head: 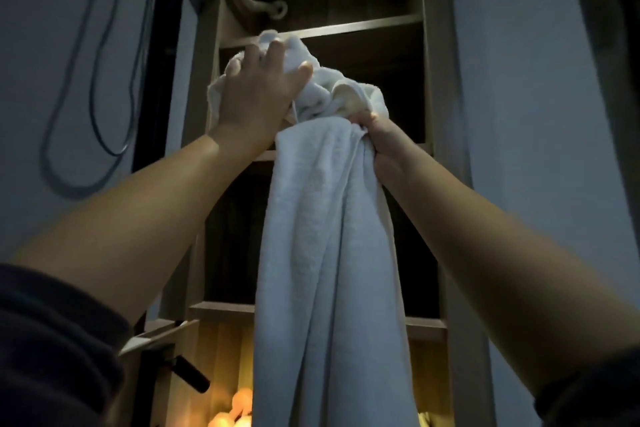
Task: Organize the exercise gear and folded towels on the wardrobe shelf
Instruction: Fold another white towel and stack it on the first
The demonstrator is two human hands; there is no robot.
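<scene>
White towel (329,253) bunches inside the left hand (256,94), fingers curled; right hand (377,146) fists it just below

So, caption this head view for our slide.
Left hand and right hand hold a white towel up at the wardrobe shelf.

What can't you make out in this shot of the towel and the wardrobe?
Head view only:
Right hand fingers: buried in the white towel.
Towel's lower end: cut off by the bottom edge.
Wardrobe shelf contents: too dark, partly behind the towel.
Orange-lit objects below: blurred, cut off.
</scene>
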